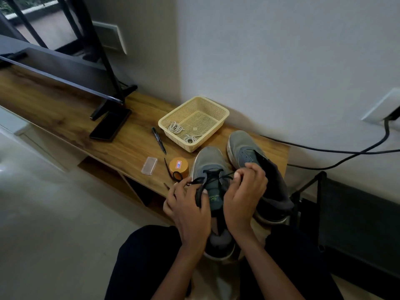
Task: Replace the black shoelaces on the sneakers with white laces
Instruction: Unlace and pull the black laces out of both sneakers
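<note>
Near sneaker (208, 163), grey, toe pointing to 12 o'clock, standing on the front edge of the wooden bench (65, 109) in front of the seated person. Its black lace (213, 176) is still threaded through the lowest eyelets and runs out to both sides. Left hand (188, 204), at 8 o'clock of the shoe, pinches one strand of the lace between thumb and curled fingers. Right hand (244, 195), at 3 o'clock, has its fingers curled and closed on the other strand near the eyelets. Second sneaker (242, 146), just beside the first at 2 o'clock, shows no lace in its eyelets. A loose black lace (177, 176) lies on the bench at 9 o'clock, touching an orange round tub (178, 166). White laces (176, 128), coiled, lie in the cream mesh basket (225, 111) at 12 o'clock. Black marker (159, 140) lies beside the basket at 10 o'clock; clear plastic case (149, 166) and dark phone (110, 126) farther toward 10 o'clock, near the foot of a monitor (60, 74). A black cable (346, 151) runs along the wall at 3 o'clock.
</note>
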Tool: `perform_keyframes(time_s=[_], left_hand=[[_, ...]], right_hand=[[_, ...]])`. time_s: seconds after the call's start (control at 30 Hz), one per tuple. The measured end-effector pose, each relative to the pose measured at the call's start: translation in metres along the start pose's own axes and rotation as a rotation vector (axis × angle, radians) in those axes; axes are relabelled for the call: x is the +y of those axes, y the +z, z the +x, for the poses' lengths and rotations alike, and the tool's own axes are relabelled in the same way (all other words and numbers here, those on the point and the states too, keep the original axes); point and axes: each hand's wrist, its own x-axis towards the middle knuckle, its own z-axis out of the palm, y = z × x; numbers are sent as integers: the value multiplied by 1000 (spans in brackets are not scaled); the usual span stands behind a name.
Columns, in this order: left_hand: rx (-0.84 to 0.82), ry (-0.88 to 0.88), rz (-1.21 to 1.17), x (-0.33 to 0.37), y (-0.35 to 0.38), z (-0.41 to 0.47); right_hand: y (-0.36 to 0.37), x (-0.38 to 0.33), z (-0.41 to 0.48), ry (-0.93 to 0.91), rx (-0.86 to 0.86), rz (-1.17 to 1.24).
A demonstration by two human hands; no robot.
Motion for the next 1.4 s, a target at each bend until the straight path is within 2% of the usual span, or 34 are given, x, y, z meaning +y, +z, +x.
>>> perform_keyframes(time_s=[0.1, 0.27, 0.37, 0.53, 0.7, 0.77, 0.83, 0.97, 1.13, 1.23, 1.4], left_hand=[[-13, -33, -23, -1, 0, -1], [-9, -31, -55, -1, 2, -2], [20, 2, -57, 0, 2, -2], [10, 1, -28, -2, 2, -1], [4, -3, -6, -2, 1, -1], [8, 1, -4, -2, 2, -1], [6, -4, -18, -2, 2, -1], [10, -1, -38, -3, 3, -1], [20, 11, -36, -4, 3, -2], [24, 12, -1, -4, 3, -2], [31, 17, 33, -1, 0, -1]], right_hand=[[-2, -1, 4, -23, -39, -70], [-4, -1, 8, -312, -320, -269], [2, 1, 7, -386, -387, -309], [6, -1, 4, -369, -323, -296], [3, -1, 2, -135, -120, -153], [-1, -2, 3, -81, -92, -99], [-3, -5, 4, -120, -152, -132], [-2, -6, 3, -330, -327, -285], [3, -2, 4, -352, -381, -334], [4, -5, 2, -297, -299, -290], [-1, -4, -2, -25, -40, -113]])
